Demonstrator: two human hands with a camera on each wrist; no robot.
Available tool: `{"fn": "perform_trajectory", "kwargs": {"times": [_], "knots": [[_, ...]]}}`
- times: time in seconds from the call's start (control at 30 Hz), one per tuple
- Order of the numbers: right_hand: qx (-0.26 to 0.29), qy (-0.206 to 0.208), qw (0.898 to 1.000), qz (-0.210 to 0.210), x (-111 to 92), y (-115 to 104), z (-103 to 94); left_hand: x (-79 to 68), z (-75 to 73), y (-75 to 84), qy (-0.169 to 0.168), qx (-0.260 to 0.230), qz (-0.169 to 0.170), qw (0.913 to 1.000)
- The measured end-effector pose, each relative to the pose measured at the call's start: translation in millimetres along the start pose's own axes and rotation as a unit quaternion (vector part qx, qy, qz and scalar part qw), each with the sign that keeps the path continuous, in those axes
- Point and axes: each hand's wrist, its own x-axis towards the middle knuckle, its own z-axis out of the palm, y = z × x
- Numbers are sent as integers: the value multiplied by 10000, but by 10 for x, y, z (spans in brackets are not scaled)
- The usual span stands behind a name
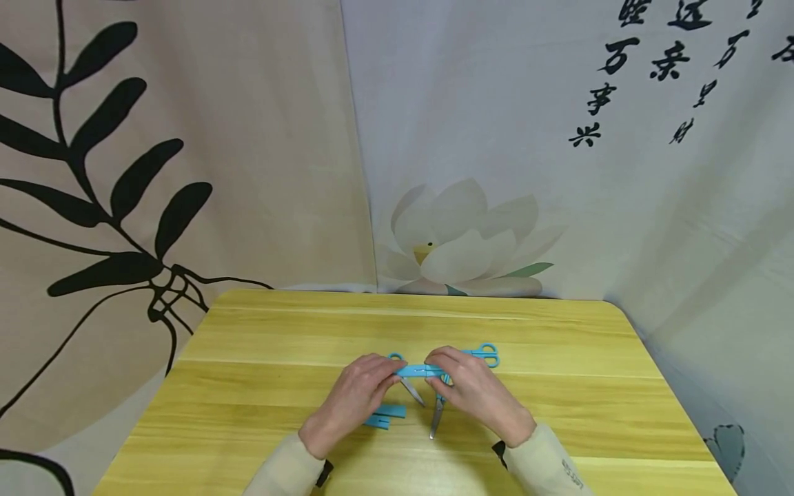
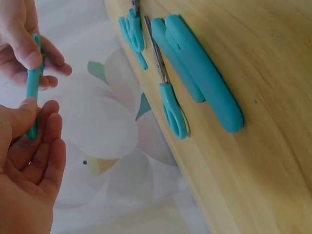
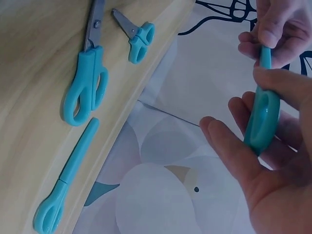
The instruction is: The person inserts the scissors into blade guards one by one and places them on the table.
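Observation:
A pair of scissors with turquoise handles, its blades inside a turquoise sheath (image 1: 414, 370), is held level above the table between the two hands. My left hand (image 1: 356, 386) pinches the sheath end between thumb and fingers. At the other end, my right hand (image 1: 476, 393) grips the handles (image 3: 265, 119), with a finger loop showing in the right wrist view. Under and between the hands lie two bare-bladed scissors, one smaller (image 1: 412, 390) and one larger (image 1: 438, 413). Two loose turquoise sheaths (image 2: 209, 78) lie side by side near my left wrist.
Another sheathed pair of scissors (image 3: 68, 170) lies on the table beyond my right hand. The wooden table (image 1: 260, 358) has its far edge close to a hanging cloth (image 1: 465, 124) printed with a flower and characters. Dark leaves are printed on the cloth at left.

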Motion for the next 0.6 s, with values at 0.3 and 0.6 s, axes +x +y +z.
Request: {"fn": "perform_trajectory", "kwargs": {"times": [0.3, 0.6], "knots": [[103, 55, 9999, -7, -19, 15, 22, 36, 11, -3, -93, 105, 94, 9999], [62, -286, 9995, 90, -105, 96, 64, 9, 37, 15, -784, 129, -268, 9965]]}}
